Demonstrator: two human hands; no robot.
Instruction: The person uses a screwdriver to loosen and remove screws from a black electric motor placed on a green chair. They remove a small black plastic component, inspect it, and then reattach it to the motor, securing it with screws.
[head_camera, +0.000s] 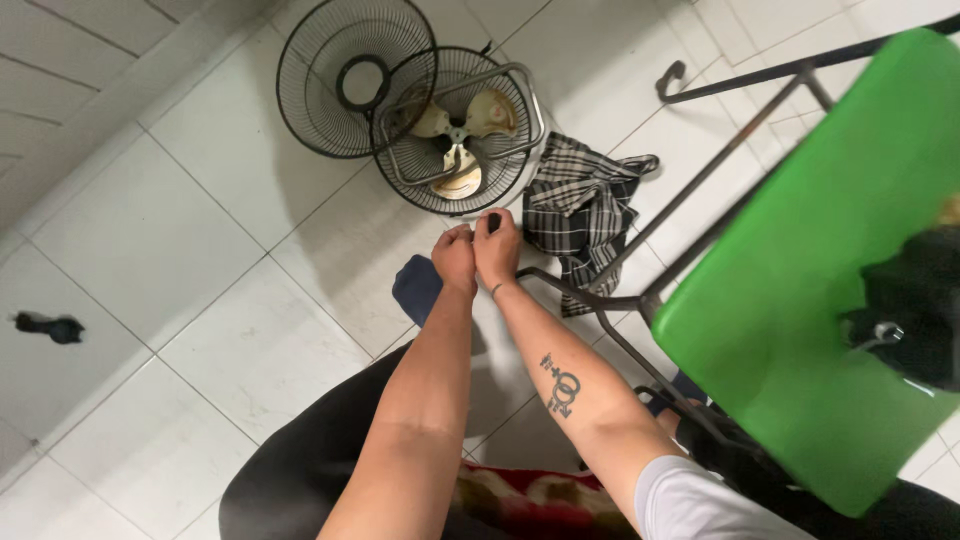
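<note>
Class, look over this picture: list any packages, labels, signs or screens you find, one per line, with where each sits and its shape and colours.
None of these shows: no package, label, sign or screen.
Nearest to the hands: the left hand and right hand meet, pinching a small dark part, over a rear fan guard with cream blades, a loose front guard, a checked cloth and a green chair.

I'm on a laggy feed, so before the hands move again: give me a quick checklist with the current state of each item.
1. Both hands in view: ok; left hand and right hand meet above the floor.
2. Small dark part pinched at right fingertips: ok; what it is, cannot tell.
3. Left hand's grip: cannot tell.
4. Front grille off: ok, lying beside the fan.
5. Blades exposed: ok.
6. Checked cloth apart from fan: not ok, touching.
</note>
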